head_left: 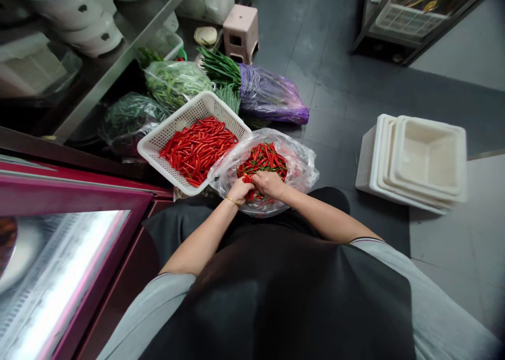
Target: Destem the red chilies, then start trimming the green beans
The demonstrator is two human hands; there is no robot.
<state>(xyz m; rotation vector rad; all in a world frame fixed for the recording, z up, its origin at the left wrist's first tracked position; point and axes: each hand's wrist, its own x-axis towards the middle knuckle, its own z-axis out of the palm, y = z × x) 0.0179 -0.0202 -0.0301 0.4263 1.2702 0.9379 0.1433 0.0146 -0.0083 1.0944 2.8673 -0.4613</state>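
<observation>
Red chillies with green stems (272,155) lie heaped in an open clear plastic bag (305,163), directly before the seated person; what supports the bag is hidden from me. The left hand (238,191), a gold-coloured bracelet (233,200) at its wrist, is at the near edge of the heap, fingers clamped on a few red chillies. The right hand (269,184) meets it there, fingers curled inward; whether they grip anything I cannot tell. On the person's left, a white perforated basket (215,105) touches the bag and contains loose red chillies (199,144). Beyond the basket: bagged green vegetables (177,81), and long green stalks (223,68) protruding from a purple bag (272,94). Farther out, a pink stool (240,29) stands on the tiled floor (315,39). Well apart on the right, pale baskets (430,155) are nested together.
</observation>
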